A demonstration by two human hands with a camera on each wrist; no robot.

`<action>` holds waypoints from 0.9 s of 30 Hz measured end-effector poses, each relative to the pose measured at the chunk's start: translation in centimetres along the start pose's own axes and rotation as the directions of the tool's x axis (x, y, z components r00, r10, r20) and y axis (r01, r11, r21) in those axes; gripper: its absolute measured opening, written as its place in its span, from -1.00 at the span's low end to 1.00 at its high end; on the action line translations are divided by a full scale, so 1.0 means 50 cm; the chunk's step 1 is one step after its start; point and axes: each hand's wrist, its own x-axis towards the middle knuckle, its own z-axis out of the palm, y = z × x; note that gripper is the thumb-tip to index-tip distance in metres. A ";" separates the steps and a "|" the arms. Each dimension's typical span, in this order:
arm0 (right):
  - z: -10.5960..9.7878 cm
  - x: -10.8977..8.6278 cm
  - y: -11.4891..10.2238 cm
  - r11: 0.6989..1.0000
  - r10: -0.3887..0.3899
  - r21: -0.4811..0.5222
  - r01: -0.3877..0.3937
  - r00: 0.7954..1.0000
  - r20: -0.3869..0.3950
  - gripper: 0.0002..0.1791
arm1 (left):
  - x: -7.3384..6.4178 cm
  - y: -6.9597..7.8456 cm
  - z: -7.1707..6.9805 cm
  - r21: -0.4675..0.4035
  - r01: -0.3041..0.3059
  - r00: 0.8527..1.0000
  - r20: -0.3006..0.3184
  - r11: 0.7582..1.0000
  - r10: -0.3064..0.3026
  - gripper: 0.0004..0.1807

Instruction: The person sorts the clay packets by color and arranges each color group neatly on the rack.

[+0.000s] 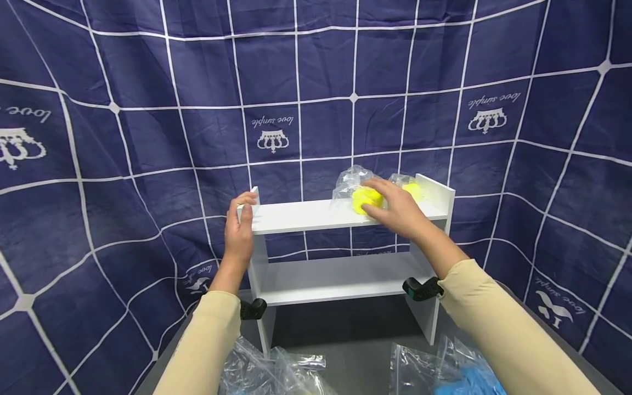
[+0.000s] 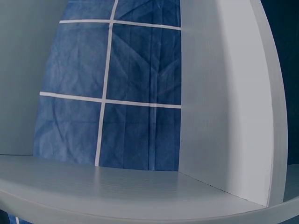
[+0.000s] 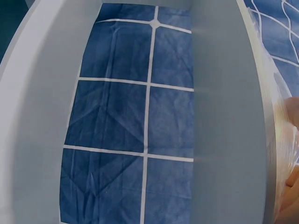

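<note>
A white two-tier shelf [image 1: 316, 216] stands in the middle of the head view. My left hand [image 1: 240, 233] grips the upper left corner of this shelf, with the thumb in front and the fingers over the side panel. On the top board, my right hand [image 1: 395, 206] holds a clear plastic bag [image 1: 351, 180] with a bright yellow, roundish lump [image 1: 364, 201] inside, thumb and fingers curved round it. In the right wrist view, part of the hand [image 3: 292, 112] and the bag's film show at the right edge. Behind the right hand sits another bagged yellow lump [image 1: 413, 190], partly covered.
Clear bags [image 1: 276, 370] lie on the grey surface at front left; a bag with something blue [image 1: 469, 379] lies at front right. The shelf's lower board [image 1: 336, 278] spans its side panels. A navy curtain [image 1: 207, 137] with white lines surrounds the shelf.
</note>
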 end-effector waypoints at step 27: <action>0.090 -0.139 -0.068 0.894 -0.443 -0.127 0.430 0.803 -0.398 -0.51 | 0.000 -0.011 -0.002 -0.007 -0.007 1.000 0.000 1.000 0.007 -0.77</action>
